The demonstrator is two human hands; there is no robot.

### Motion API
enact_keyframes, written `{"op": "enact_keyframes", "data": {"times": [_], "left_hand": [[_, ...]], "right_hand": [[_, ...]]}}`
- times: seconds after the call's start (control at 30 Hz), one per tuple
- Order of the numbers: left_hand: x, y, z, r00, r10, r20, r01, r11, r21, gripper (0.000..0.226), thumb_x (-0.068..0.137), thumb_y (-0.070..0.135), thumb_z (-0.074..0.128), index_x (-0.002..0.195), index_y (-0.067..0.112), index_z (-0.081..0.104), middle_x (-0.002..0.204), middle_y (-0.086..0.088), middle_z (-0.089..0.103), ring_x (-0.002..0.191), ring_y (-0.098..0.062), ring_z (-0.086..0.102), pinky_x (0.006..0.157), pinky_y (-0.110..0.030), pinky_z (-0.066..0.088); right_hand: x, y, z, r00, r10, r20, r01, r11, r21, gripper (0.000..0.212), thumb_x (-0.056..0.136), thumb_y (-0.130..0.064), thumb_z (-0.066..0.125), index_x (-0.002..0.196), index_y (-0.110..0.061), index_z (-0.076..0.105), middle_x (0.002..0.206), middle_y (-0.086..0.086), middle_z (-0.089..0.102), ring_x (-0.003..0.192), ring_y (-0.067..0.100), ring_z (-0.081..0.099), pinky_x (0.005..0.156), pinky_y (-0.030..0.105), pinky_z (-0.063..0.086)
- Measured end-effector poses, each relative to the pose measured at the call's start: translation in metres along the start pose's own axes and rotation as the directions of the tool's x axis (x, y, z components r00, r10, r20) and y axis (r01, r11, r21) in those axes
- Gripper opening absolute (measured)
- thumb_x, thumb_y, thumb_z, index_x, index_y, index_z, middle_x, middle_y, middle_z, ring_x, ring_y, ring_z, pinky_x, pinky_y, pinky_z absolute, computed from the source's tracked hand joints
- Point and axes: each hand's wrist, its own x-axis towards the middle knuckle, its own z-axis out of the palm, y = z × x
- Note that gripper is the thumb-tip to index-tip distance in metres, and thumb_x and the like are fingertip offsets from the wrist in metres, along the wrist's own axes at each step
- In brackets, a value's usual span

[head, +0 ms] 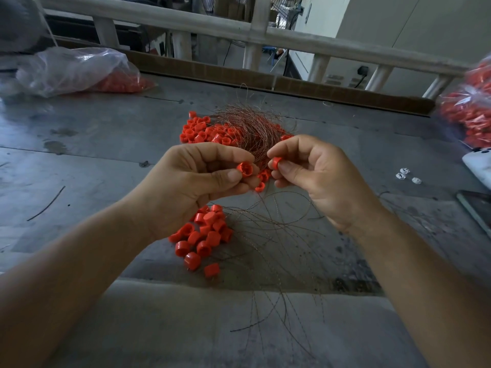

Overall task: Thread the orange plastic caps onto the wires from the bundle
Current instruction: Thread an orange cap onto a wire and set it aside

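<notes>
Head view: an orange cap (245, 169) is pinched betw. thumb & fingers of the left hand (191, 181); a second cap (276, 163) is pinched by the right hand (313, 176), just beside it. The wire bundle (252, 131) is seen just beyond both hands, among loose caps (202, 131) on the surface (106, 128).

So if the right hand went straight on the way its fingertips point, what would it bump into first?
Probably the orange cap pinched in the left hand, just across from the right hand and the second cap it holds; depth is hard to judge.
</notes>
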Motion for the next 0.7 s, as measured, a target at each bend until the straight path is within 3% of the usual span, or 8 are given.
{"op": "enact_keyframes", "data": {"times": [0.2, 0.5, 0.7], "left_hand": [[0.000, 0.000, 0.000, 1.000, 0.000, 0.005, 0.000, 1.000, 0.012, 0.027, 0.067, 0.000, 0.055, 0.080, 0.013, 0.075, 0.080, -0.007, 0.073, 0.077, -0.016, 0.071, 0.065, -0.017, 0.054], [0.000, -0.001, 0.000, 1.000, -0.014, -0.018, 0.015, 0.999, 0.051, 0.026, 0.066, 0.002, 0.057, 0.082, 0.013, 0.075, 0.081, -0.009, 0.073, 0.079, -0.017, 0.071, 0.066, -0.017, 0.054], [0.000, -0.001, 0.004, 0.999, 0.020, -0.038, -0.016, 0.994, 0.107, 0.027, 0.062, 0.007, 0.059, 0.078, 0.021, 0.076, 0.078, -0.003, 0.073, 0.077, -0.013, 0.070, 0.066, -0.016, 0.053]], "right_hand": [[-0.003, -0.001, 0.002, 1.000, -0.004, 0.000, 0.004, 1.000, 0.013, 0.023, 0.089, 0.002, 0.050, 0.086, -0.019, 0.060, 0.070, 0.003, 0.065, 0.062, 0.010, 0.065, 0.056, 0.018, 0.051], [-0.003, -0.002, 0.005, 0.999, -0.037, 0.007, 0.037, 0.999, -0.026, 0.022, 0.083, -0.001, 0.060, 0.092, -0.022, 0.058, 0.084, 0.008, 0.061, 0.074, 0.011, 0.063, 0.066, 0.022, 0.054], [-0.006, -0.002, 0.012, 0.990, -0.142, -0.012, 0.141, 0.989, -0.042, 0.018, 0.072, -0.008, 0.067, 0.085, -0.020, 0.063, 0.077, 0.001, 0.066, 0.071, 0.019, 0.066, 0.069, 0.031, 0.057]]}}
